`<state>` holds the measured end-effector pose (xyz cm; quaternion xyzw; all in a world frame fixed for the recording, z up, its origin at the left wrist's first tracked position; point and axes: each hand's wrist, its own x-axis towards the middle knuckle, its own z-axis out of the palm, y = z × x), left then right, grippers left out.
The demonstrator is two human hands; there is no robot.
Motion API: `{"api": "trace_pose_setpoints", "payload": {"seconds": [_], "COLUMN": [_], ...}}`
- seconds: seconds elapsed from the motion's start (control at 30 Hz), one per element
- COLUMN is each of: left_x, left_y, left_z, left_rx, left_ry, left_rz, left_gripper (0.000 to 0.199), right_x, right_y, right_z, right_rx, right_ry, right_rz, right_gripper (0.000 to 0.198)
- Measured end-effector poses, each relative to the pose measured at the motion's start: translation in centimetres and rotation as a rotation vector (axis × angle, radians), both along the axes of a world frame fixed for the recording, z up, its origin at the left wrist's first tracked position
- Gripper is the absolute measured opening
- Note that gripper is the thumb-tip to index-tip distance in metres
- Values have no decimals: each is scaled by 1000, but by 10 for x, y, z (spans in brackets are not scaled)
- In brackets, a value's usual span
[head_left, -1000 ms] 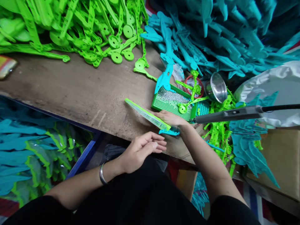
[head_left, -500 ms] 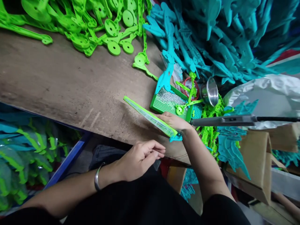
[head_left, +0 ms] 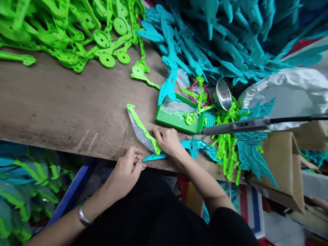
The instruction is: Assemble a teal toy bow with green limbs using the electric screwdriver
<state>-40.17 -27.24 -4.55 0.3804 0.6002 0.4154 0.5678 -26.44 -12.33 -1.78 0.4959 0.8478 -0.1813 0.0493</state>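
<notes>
A green and grey toy blade lies flat on the brown table, its base under my right hand, which presses down on it. A teal plastic piece sticks out beneath that hand toward the table edge. My left hand pinches the tip of this teal piece with its fingers together. Another teal part lies just right of my right wrist.
A green tray of small silver screws sits behind my right hand, with a steel bowl and red dish beyond. A grey electric screwdriver hangs at right. Green parts and teal parts are piled at the back.
The blade went from tilted on edge to flat on the table. My right hand moved left onto its base. My left hand rose to the table edge and pinched the teal piece.
</notes>
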Motion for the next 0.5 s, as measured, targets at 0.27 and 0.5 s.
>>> {"api": "trace_pose_setpoints", "payload": {"seconds": [0.27, 0.5], "left_x": [10, 6], "left_y": [7, 26], "left_z": [10, 21], "left_rx": [112, 506], "left_ry": [321, 896], "left_rz": [-119, -199], "left_gripper": [17, 28], "right_x": [59, 112], "right_y": [-11, 31], "right_z": [12, 32], "right_rx": [854, 542], "right_ry": [462, 912], "right_rz": [-441, -733], "right_gripper": [42, 74]}}
